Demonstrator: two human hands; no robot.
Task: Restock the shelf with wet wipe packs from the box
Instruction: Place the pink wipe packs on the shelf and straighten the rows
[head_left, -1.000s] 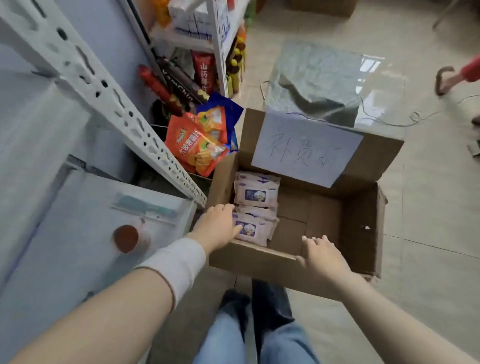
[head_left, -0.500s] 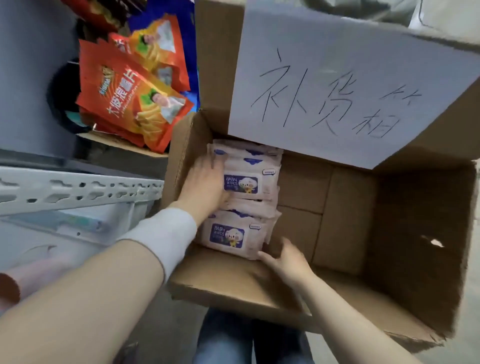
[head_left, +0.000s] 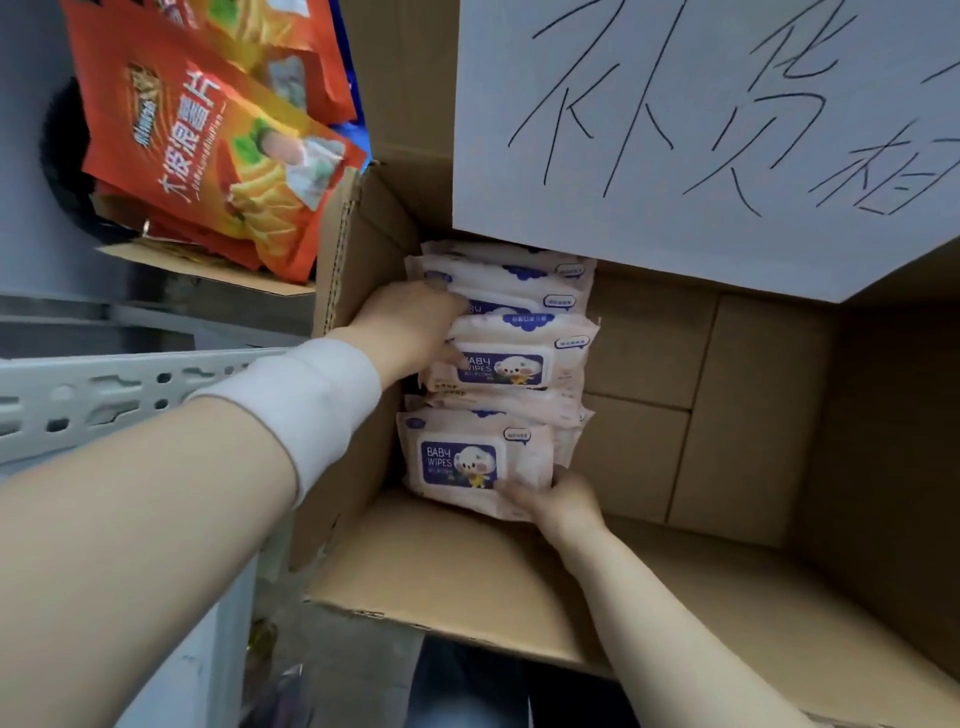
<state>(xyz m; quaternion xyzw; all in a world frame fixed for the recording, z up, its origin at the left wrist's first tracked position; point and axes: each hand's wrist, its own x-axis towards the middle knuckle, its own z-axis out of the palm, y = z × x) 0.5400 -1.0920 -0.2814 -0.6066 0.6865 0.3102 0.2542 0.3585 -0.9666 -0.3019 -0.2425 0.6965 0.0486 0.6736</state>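
Note:
An open cardboard box (head_left: 701, 467) holds several pale pink wet wipe packs with blue "BABY WIPES" labels, stacked against its left wall. My left hand (head_left: 410, 332) grips the left edge of an upper pack (head_left: 519, 358), which is lifted and tilted above the stack. My right hand (head_left: 558, 501) pinches the lower right corner of the nearest pack (head_left: 467, 462). More packs (head_left: 519, 280) lie behind, partly hidden under the box flap.
A white paper sign (head_left: 701, 130) with handwritten characters covers the far flap. Orange snack bags (head_left: 208, 156) lean at the upper left, beside the box. A grey perforated shelf rail (head_left: 104, 395) crosses the left side, under my left forearm.
The view has closed in on the box. My left hand has lifted an upper pack off the stack, and my right hand has taken hold of the nearest pack's corner.

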